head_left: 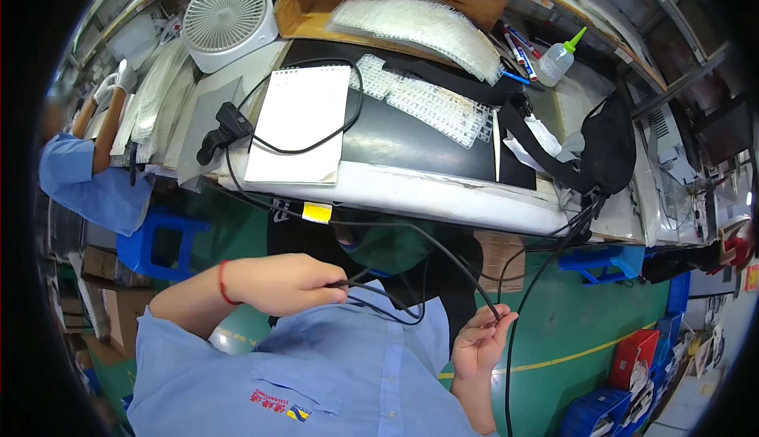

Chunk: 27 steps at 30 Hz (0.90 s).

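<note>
My left hand (294, 284), with a red cord at its wrist, is closed on a black cable (379, 289) in front of my chest. The cable droops in a loop between my hands. On the right, my right hand (481, 344) pinches the same kind of black cable between thumb and fingers, and one length hangs down past it. Cable runs up to the table edge, where a yellow tag (317, 212) hangs on it. A black clamp-like piece (224, 132) lies on the table at the cable's other stretch, beside a white notepad (296, 121).
On the table are a white fan (228, 22), translucent key-patterned sheets (431, 101), a wooden box (308, 2), a green-tipped bottle (557, 62), pens (518, 54) and a black pouch (609, 148). A co-worker (91, 168) works at left. Blue stools (158, 239) stand below.
</note>
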Each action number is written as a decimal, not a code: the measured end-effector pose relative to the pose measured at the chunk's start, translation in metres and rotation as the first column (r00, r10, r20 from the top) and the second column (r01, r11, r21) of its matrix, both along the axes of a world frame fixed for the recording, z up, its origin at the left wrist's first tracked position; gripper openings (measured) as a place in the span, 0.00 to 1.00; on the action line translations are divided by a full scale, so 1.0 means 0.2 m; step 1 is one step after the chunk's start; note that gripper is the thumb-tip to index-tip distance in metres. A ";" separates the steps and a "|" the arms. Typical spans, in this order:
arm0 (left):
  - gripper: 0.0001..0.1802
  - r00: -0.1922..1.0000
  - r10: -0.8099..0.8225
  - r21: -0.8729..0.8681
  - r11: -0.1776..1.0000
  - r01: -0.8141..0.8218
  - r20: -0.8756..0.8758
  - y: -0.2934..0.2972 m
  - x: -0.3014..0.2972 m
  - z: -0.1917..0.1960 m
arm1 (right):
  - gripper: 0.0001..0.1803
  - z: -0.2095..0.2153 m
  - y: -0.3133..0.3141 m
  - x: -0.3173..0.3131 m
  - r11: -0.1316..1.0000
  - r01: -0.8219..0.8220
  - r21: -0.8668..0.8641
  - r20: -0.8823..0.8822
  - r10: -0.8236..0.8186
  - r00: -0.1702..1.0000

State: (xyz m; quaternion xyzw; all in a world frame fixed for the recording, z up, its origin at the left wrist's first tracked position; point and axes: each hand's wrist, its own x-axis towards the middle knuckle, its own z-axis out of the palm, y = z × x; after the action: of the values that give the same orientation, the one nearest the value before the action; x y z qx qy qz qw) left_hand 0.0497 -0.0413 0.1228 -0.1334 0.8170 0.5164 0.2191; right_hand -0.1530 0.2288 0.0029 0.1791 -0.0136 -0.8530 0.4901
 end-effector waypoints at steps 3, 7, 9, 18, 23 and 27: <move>0.16 0.998 0.046 -0.035 0.998 -0.047 -0.030 0.03 -0.08 -0.27 | 0.16 0.06 0.01 0.03 0.998 0.004 -0.062 -0.025 -0.005 1.000; 0.13 0.782 0.619 0.249 0.769 -0.588 -0.065 0.08 -0.26 -0.55 | 0.16 0.08 0.04 0.09 0.987 -0.130 -0.096 -0.185 0.111 0.976; 0.12 0.672 0.736 0.374 0.602 -0.706 0.082 0.09 -0.34 -0.56 | 0.12 0.08 0.07 0.12 0.966 -0.234 0.110 -0.276 0.256 0.927; 0.12 0.640 0.758 0.776 0.480 -0.410 -0.131 0.17 -0.27 -0.72 | 0.11 -0.16 0.16 0.10 0.673 -0.172 0.719 -0.221 0.457 0.862; 0.10 0.627 0.565 0.322 0.824 -0.467 -0.536 0.20 -0.31 -0.68 | 0.24 -0.17 0.15 0.11 0.639 -0.307 0.705 -0.343 0.686 0.642; 0.06 0.729 0.429 0.339 0.898 -0.281 -0.533 0.24 -0.28 -0.59 | 0.43 -0.17 0.08 0.15 0.550 0.399 0.734 -0.651 0.738 0.179</move>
State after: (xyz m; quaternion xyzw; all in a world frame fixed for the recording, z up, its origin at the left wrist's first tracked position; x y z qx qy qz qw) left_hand -0.0059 0.0065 0.0057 -0.0923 0.7356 0.6568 -0.1376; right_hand -0.1237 0.2439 -0.0310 -0.1987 0.7101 -0.5792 0.3475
